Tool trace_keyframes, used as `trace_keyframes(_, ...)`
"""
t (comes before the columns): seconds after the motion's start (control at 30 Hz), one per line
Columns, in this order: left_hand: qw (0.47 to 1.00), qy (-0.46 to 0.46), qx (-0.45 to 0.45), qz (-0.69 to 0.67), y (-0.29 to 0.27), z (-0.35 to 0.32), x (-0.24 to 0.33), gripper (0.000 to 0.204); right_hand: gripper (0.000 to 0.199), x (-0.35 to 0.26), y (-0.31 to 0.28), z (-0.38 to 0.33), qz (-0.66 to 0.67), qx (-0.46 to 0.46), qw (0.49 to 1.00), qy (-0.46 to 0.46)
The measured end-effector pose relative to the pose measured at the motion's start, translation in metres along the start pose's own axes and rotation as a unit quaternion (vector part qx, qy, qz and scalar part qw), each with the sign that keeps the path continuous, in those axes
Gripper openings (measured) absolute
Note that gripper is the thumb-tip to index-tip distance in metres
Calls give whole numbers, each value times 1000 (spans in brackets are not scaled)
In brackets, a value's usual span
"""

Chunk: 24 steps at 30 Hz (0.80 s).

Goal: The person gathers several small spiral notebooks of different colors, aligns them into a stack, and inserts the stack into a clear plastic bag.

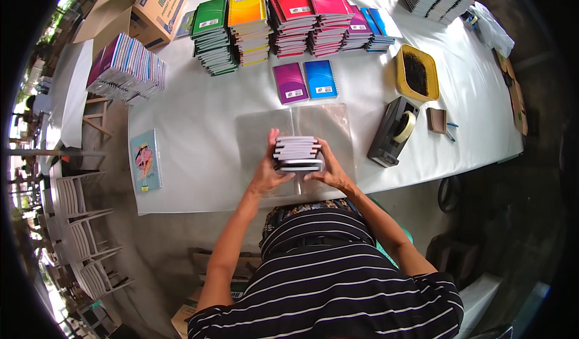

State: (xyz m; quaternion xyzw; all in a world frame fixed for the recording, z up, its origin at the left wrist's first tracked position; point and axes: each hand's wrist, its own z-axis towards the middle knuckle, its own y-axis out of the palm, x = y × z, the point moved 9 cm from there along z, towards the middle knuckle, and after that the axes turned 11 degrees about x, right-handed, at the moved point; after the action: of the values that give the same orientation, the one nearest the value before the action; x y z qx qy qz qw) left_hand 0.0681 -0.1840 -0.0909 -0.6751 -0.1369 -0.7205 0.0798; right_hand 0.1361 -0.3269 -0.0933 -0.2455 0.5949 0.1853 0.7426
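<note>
Between my two hands, near the table's front edge, is a stack of notebooks [297,149] with its white page edges showing. My left hand [266,173] closes on the stack's left side, thumb along the near edge. On the opposite side my right hand [332,169] grips it the same way. Beneath lie clear plastic sheets or bags [332,122], flat on the table. Just beyond them rest a purple notebook [290,82] and a blue notebook [320,79], side by side.
Stacks of green [211,22], yellow [247,10], red [294,4] and pink notebooks [329,2] line the back. A tape dispenser [392,134] and a yellow tub [432,88] of dark bits stand right. A light-blue notebook [146,161] lies left, wrapped notebooks [126,70] and a cardboard box [158,13] behind it.
</note>
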Motion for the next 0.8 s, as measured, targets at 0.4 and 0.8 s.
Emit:
trace_keyframes(0.4,994,-93,19,-44,-8,-16,-23,88,78,-19,8,-3,-106,10,994,-20)
trace_keyframes(0.8,980,-15,72,184,-21,-24,-10,70,77,-14,15,-7,-97,-21,995,10)
